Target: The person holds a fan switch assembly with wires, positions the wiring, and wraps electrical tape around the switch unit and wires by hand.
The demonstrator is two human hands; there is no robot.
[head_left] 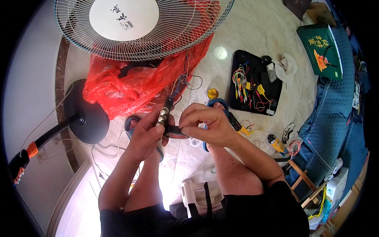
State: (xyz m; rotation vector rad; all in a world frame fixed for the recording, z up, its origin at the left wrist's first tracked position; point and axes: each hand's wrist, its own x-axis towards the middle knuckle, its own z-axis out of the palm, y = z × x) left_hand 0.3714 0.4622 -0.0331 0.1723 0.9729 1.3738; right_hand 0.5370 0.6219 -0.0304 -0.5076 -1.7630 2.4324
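My left hand (143, 137) is closed around a narrow dark strip with several shiny round metal knobs (163, 113) along it. Thin wires (179, 83) lead from its upper end toward the red plastic bag. Between my hands sits a roll of black tape (176, 134) with a reddish inner side, close to the left fingers. The thumb and fingers of my right hand (208, 125) pinch the black tape at its right edge. Part of the strip is hidden behind my left fingers.
A fan head in a wire guard (166, 43) rests over a red plastic bag (118, 91). To the left is a round black base (92, 122) with a pole. On the right lie a black case of leads (256, 103), a small yellow tin (212, 93) and a spray can (277, 145).
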